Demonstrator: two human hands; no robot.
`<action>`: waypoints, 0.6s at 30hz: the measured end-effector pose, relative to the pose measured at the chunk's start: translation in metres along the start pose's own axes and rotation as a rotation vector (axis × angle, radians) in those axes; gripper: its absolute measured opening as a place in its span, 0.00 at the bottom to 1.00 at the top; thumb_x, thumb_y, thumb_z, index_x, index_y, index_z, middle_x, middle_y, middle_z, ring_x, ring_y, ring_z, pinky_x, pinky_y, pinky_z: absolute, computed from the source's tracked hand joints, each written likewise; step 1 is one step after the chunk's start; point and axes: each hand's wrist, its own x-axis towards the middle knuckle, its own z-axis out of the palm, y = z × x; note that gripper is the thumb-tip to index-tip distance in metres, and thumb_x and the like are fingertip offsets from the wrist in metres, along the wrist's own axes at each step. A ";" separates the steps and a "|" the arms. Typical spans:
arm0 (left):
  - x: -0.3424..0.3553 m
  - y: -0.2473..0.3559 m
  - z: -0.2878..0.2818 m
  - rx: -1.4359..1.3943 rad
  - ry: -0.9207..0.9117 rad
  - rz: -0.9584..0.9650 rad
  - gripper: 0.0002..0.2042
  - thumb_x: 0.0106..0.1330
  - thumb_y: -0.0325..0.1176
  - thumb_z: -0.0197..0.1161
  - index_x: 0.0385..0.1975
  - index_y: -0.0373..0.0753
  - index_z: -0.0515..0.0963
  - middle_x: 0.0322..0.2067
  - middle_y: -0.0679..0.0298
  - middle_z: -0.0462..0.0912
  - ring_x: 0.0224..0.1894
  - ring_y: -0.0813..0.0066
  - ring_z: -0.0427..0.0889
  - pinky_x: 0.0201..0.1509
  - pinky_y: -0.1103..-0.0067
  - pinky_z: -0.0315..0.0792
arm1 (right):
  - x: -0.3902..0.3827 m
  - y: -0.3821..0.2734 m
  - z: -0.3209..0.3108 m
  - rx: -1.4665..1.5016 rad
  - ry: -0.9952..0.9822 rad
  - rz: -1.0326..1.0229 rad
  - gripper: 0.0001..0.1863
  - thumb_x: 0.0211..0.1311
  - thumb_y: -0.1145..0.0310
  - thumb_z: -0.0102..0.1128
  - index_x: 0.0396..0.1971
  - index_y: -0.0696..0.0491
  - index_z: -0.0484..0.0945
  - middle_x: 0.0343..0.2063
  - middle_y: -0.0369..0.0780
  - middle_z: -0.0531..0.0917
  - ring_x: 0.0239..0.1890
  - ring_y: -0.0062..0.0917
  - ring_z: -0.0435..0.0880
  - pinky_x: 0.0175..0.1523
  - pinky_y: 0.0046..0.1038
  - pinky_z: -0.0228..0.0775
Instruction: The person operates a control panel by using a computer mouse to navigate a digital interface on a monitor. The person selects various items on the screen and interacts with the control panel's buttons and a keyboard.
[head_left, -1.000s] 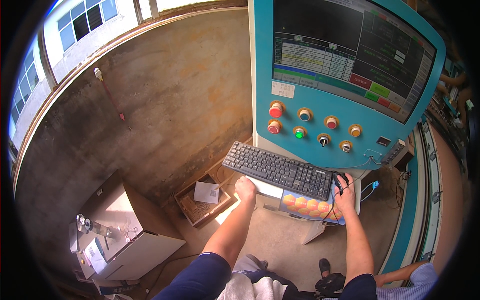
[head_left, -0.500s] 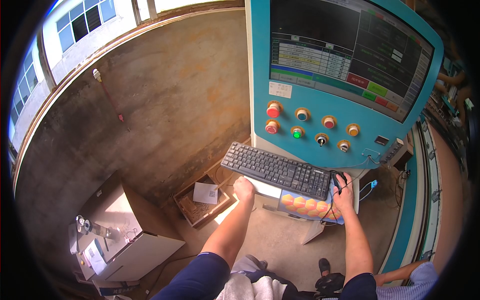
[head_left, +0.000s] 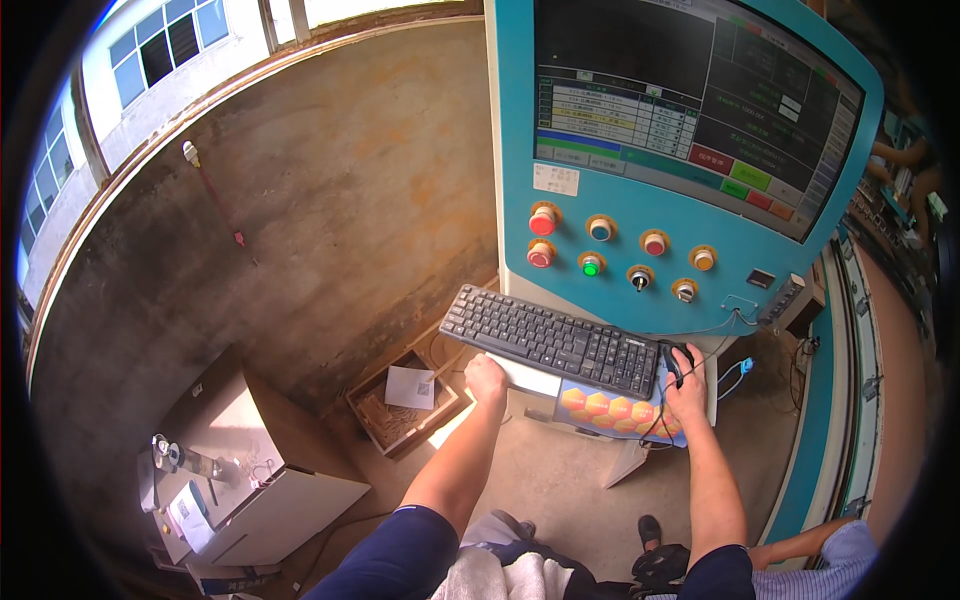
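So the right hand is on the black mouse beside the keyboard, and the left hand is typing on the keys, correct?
Not quite. The right hand is on the black mouse beside the keyboard, but the left hand is not typing: the head view shows it closed on the front edge of the white shelf below the keyboard, off the keys.

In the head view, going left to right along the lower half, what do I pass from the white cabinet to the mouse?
White cabinet → open box with a paper slip → left hand at the shelf edge under the black keyboard → patterned mouse pad → right hand on the black mouse.
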 end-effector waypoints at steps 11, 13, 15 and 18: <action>0.002 -0.002 0.003 -0.014 0.010 -0.041 0.21 0.64 0.34 0.38 0.30 0.26 0.78 0.37 0.40 0.79 0.43 0.43 0.78 0.50 0.61 0.70 | 0.001 0.002 0.002 0.026 0.019 -0.029 0.23 0.51 0.74 0.55 0.51 0.48 0.74 0.59 0.46 0.64 0.59 0.43 0.66 0.61 0.34 0.62; -0.001 0.001 -0.001 0.132 0.008 0.066 0.18 0.64 0.31 0.40 0.28 0.27 0.78 0.36 0.42 0.80 0.41 0.47 0.80 0.47 0.62 0.73 | 0.001 0.001 0.002 0.021 0.011 -0.025 0.23 0.51 0.74 0.55 0.51 0.48 0.74 0.59 0.46 0.64 0.59 0.43 0.67 0.61 0.34 0.62; 0.000 0.000 0.001 0.165 0.015 0.081 0.16 0.64 0.30 0.41 0.28 0.28 0.78 0.35 0.43 0.80 0.40 0.49 0.80 0.45 0.63 0.74 | 0.001 0.003 0.002 0.018 0.015 -0.037 0.23 0.51 0.74 0.55 0.51 0.48 0.74 0.59 0.46 0.64 0.59 0.43 0.67 0.61 0.34 0.63; 0.002 -0.001 0.001 0.226 0.006 0.093 0.14 0.63 0.27 0.43 0.28 0.31 0.78 0.34 0.45 0.81 0.39 0.51 0.81 0.43 0.65 0.76 | 0.001 0.003 0.003 0.011 0.017 -0.049 0.23 0.51 0.74 0.55 0.50 0.48 0.74 0.59 0.46 0.64 0.59 0.43 0.67 0.61 0.34 0.63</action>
